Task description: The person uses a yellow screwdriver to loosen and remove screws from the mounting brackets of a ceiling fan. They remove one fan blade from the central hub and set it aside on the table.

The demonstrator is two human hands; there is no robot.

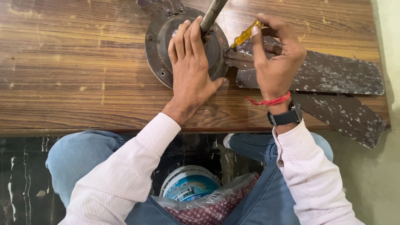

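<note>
A dusty ceiling fan lies on a wooden table (75, 66), its round brown motor housing (160, 39) near the top centre with a metal rod (211, 14) rising from its middle. My left hand (191, 66) presses flat on the housing, fingers against the rod. My right hand (277, 58) grips a yellow-handled screwdriver (246, 35), whose tip meets the bracket (237, 59) that joins a worn dark blade (333, 75) to the motor. A second blade (346, 114) juts past the table's front edge.
Below the table edge are my knees in blue jeans (79, 158), a white and blue plastic tub (189, 185) on the dark marble floor (21, 175), and a clear bag of reddish cloth (216, 204). A pale wall (389, 25) lies at right.
</note>
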